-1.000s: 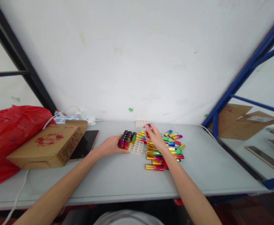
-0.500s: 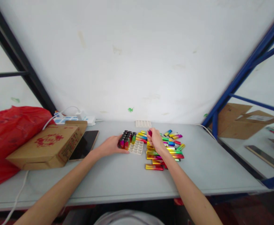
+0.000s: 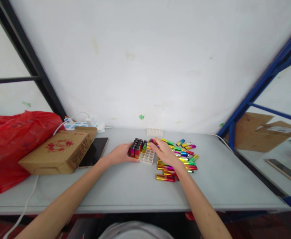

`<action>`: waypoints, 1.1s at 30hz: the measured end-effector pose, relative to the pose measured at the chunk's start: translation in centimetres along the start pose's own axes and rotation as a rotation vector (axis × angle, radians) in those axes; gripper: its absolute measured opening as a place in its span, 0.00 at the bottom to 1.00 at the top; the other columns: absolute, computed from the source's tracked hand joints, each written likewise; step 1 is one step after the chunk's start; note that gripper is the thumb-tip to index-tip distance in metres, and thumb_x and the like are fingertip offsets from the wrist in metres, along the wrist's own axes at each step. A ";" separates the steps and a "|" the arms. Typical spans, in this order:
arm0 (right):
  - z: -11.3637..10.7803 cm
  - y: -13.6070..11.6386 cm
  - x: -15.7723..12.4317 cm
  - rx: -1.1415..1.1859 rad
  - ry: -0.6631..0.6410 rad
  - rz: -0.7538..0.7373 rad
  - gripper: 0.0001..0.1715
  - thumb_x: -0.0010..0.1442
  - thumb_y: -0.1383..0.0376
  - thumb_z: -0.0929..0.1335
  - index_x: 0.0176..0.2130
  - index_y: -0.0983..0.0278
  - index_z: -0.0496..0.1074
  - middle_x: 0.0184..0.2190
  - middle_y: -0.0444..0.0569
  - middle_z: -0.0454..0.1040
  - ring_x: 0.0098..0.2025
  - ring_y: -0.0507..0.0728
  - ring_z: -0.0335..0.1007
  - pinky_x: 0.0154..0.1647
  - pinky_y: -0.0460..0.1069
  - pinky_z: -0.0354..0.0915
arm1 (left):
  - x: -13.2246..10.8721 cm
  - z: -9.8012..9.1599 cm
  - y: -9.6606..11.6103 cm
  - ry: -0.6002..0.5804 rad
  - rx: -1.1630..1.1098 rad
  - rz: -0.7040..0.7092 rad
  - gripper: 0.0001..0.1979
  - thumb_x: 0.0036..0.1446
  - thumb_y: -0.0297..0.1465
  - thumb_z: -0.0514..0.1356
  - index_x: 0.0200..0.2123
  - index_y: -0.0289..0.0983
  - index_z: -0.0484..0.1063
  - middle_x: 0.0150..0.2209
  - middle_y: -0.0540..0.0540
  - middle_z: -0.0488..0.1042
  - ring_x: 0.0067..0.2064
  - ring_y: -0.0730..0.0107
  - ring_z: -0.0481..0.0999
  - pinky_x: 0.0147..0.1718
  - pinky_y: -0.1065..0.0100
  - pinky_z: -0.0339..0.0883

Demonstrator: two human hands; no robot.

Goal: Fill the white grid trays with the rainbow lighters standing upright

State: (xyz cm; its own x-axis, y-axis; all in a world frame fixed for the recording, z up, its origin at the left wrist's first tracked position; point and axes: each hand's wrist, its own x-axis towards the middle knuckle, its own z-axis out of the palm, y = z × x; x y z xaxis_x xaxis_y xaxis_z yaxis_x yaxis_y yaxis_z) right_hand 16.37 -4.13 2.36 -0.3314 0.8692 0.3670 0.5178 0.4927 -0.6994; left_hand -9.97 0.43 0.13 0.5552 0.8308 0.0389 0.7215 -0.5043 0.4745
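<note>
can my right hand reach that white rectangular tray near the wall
Probably yes: nothing visible stands between your right hand and the white rectangular tray, though that hand holds a black-topped stick.

Bright, even light on the wall [image 3: 145, 66] — detail slightly soft, edges stretched, dim below the tabletop [image 3: 125, 192]

The fingers [image 3: 158, 142] are bare, as are the left hand [image 3: 121, 153], the right hand [image 3: 165, 152] and, behind the fingers, the left forearm [image 3: 70, 194] and right forearm [image 3: 197, 199], both slim and tapering towards the wrist. Centrally below the fingers curves a pale grey garment [image 3: 135, 231] (its kind cannot be told), softly creased.
</note>
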 end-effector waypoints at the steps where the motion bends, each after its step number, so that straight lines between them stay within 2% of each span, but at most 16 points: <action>1: 0.1 -0.3 -0.1 -0.081 0.007 -0.039 0.20 0.75 0.51 0.62 0.48 0.62 0.73 0.42 0.50 0.77 0.46 0.59 0.73 0.51 0.53 0.66 | 0.0 0.0 0.0 0.004 -0.002 0.002 0.40 0.45 0.60 0.68 0.52 0.38 0.74 0.46 0.41 0.83 0.44 0.49 0.81 0.44 0.61 0.70; 3: 0.4 -0.6 -0.1 -0.195 0.040 -0.096 0.18 0.74 0.52 0.64 0.46 0.62 0.74 0.46 0.53 0.76 0.50 0.60 0.72 0.55 0.53 0.65 | 0.0 0.1 -0.1 0.008 0.002 0.003 0.41 0.45 0.60 0.69 0.52 0.37 0.73 0.46 0.40 0.83 0.44 0.49 0.81 0.44 0.61 0.70; 4: 0.6 -0.6 -0.1 -0.228 0.052 -0.106 0.18 0.74 0.53 0.64 0.46 0.63 0.75 0.45 0.53 0.76 0.49 0.60 0.72 0.54 0.53 0.65 | 0.0 0.1 -0.1 0.007 0.003 0.003 0.41 0.45 0.60 0.69 0.53 0.37 0.73 0.47 0.39 0.83 0.44 0.48 0.81 0.44 0.60 0.71; 8: 1.3 0.0 0.4 -0.214 0.044 -0.051 0.17 0.75 0.54 0.64 0.42 0.62 0.74 0.32 0.47 0.78 0.36 0.57 0.74 0.42 0.51 0.65 | 0.0 0.0 0.0 0.003 -0.020 -0.004 0.40 0.45 0.59 0.70 0.53 0.37 0.74 0.48 0.39 0.83 0.45 0.48 0.81 0.45 0.60 0.71; 10: 1.7 0.5 0.6 -0.170 0.044 -0.008 0.16 0.75 0.54 0.65 0.41 0.61 0.74 0.30 0.46 0.79 0.33 0.57 0.75 0.38 0.49 0.64 | 0.0 0.0 0.0 0.007 -0.028 -0.002 0.40 0.45 0.58 0.70 0.54 0.38 0.74 0.48 0.40 0.83 0.45 0.48 0.81 0.46 0.60 0.71; 16: 2.1 0.8 0.7 -0.241 -0.004 0.045 0.15 0.74 0.55 0.67 0.41 0.62 0.75 0.32 0.47 0.82 0.34 0.57 0.78 0.38 0.49 0.64 | 0.1 0.2 -0.2 0.007 0.004 0.011 0.39 0.45 0.59 0.69 0.53 0.38 0.74 0.46 0.40 0.83 0.45 0.49 0.81 0.44 0.61 0.70; 22: 2.1 -0.1 0.7 -0.327 -0.043 -0.002 0.18 0.74 0.52 0.65 0.43 0.62 0.75 0.35 0.50 0.82 0.36 0.58 0.78 0.38 0.48 0.63 | 0.0 0.0 0.0 0.012 0.008 0.007 0.40 0.45 0.59 0.69 0.53 0.38 0.73 0.47 0.41 0.83 0.45 0.49 0.82 0.44 0.61 0.70; 28: 2.2 0.1 0.8 -0.383 -0.036 0.032 0.21 0.75 0.50 0.64 0.44 0.62 0.77 0.34 0.50 0.81 0.36 0.59 0.77 0.38 0.48 0.62 | 0.0 -0.1 0.2 -0.004 0.016 0.011 0.40 0.46 0.60 0.68 0.55 0.39 0.72 0.47 0.42 0.83 0.45 0.49 0.82 0.43 0.61 0.70; 33: 1.6 -0.5 0.9 -0.405 -0.130 -0.025 0.23 0.75 0.49 0.62 0.46 0.62 0.78 0.34 0.50 0.82 0.36 0.58 0.77 0.39 0.48 0.63 | 0.2 0.1 -0.3 -0.002 0.028 0.020 0.41 0.46 0.60 0.68 0.55 0.38 0.72 0.48 0.40 0.83 0.47 0.47 0.82 0.45 0.60 0.71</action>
State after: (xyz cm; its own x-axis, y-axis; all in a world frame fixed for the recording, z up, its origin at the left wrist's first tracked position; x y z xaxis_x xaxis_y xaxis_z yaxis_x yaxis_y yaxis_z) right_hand 14.55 -3.66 2.13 -0.4310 0.8570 0.2826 0.7677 0.5128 -0.3843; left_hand -10.04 0.70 -0.05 0.5705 0.8200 0.0465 0.7214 -0.5274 0.4488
